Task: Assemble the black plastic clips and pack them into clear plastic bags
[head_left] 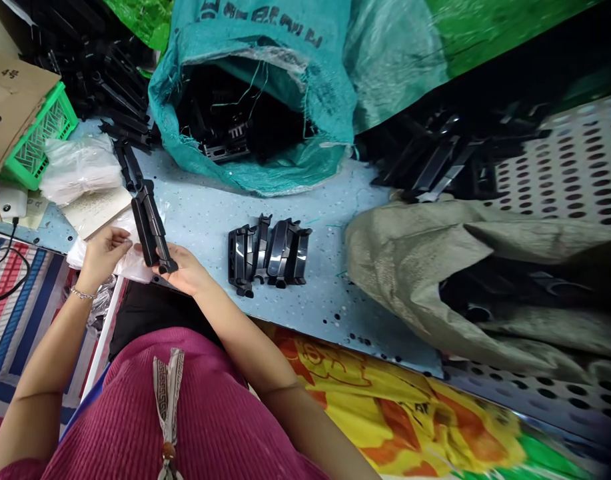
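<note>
- There's a single camera, worn on the person's head, facing forward and steeply down.
- It sits near enough that the magenta top (195,407) fills much of the bottom.
- The left hand (104,255) and right hand (181,268) fall left of centre, just beyond the waist.
- The wide view takes in the surface (325,287), slanting down rightward, to the teal sack (290,176) above.

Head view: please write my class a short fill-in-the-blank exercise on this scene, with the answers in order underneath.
1. The person's ____ hand holds a black part.
2. A bracelet circles the ____ wrist.
3. The row of black pieces lies on a pale ____ tabletop.
4. The plastic basket is bright ____.

Missing words: right; left; blue; green.
</note>
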{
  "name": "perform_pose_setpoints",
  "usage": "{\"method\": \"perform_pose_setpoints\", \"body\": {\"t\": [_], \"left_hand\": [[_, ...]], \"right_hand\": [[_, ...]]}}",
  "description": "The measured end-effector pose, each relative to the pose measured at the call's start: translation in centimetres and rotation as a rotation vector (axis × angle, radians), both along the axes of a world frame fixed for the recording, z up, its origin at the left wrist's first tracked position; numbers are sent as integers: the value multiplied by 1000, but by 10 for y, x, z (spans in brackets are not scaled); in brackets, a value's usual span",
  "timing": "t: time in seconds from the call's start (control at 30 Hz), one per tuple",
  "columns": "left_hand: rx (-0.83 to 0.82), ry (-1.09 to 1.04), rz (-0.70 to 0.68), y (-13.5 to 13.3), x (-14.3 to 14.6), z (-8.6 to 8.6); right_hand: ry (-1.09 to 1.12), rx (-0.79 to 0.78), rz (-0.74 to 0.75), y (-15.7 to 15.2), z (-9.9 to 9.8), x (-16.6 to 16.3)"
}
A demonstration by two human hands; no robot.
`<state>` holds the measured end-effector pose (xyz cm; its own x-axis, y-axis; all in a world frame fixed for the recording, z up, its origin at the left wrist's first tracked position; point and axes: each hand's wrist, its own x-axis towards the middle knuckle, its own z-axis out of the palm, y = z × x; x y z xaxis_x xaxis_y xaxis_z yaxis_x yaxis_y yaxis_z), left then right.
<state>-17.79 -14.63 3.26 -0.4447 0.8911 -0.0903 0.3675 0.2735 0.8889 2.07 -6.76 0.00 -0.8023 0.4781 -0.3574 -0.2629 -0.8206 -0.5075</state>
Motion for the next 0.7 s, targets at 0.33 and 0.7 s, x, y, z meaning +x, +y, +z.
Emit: {"method": "perform_pose_setpoints", "body": {"t": [0.33, 0.7], "left_hand": [[96, -106, 17, 2, -3, -6], [18, 376, -151, -8, -21, -3]], "right_hand": [[-19, -12, -29, 9, -22, -21], [-68, 70, -62, -1, -6, 14]]}}
